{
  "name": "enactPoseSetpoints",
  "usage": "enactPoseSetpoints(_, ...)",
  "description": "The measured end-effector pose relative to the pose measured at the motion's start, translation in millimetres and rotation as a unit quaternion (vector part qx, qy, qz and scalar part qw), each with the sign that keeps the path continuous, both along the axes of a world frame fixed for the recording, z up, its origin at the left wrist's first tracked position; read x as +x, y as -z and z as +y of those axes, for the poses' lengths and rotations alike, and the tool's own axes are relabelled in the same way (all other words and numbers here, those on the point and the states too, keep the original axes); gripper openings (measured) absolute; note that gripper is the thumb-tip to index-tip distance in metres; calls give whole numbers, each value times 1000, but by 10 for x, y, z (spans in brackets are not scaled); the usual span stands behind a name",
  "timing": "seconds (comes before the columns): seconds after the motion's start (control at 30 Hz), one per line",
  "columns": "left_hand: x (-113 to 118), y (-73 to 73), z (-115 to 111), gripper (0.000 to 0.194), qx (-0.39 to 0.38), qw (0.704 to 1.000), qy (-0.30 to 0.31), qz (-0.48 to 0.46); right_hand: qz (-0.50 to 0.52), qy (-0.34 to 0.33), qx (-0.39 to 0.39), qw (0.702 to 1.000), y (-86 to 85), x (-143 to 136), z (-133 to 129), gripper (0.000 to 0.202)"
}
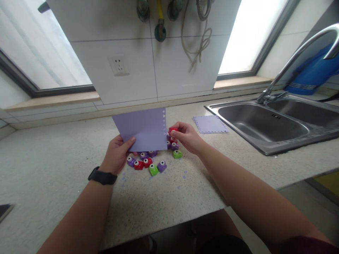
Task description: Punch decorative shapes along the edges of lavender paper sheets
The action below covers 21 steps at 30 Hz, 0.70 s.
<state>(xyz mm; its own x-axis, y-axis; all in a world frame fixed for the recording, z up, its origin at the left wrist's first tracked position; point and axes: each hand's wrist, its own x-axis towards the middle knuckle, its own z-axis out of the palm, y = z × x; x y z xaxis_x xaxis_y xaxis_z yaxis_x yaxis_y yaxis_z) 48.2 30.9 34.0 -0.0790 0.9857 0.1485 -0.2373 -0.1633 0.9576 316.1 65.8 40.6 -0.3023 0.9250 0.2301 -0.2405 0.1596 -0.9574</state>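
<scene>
The left hand [115, 153] grips the lilac paper sheet [143, 130] by its lower-left corner, thumb flat on top and fingers curled beneath, largely hidden. Holding it at about eight o'clock leaves the opposite edge free, where a row of small cut-outs [164, 121] runs down the margin. The sheet appears lifted above the countertop [66, 148], probably so its edge can meet a tool.

That tool sits at the sheet's three o'clock: a red craft punch [173, 131], pinched between thumb and fingertips of the nearly closed right hand [186, 137]. This grip likely suits squeezing; whether the paper is inside the punch's slot cannot be told.

More punches spread beneath and beside the sheet, seemingly kept close for easy reach: a green craft punch [177, 154] at four o'clock, and around six o'clock a loose cluster including a lime punch [153, 169] and a purple punch [161, 166]. Paper bits [184, 172] lie scattered towards five o'clock. At the right hand's two o'clock, a stack of edge-punched sheets [210, 124] rests apart from the cluster, presumably to stay out of the way, just beside the steel sink [270, 150].
</scene>
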Motion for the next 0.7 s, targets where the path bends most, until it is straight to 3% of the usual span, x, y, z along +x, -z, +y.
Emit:
enactPoseSetpoints(0.43,-6,13,41,38,5,999,-41,-32,-14,9,-28,999,33,-7,25,31)
enactPoseSetpoints(0.7,-30,24,78,39,5,997,-56,-58,-96,17,43,994,37,21,10,30)
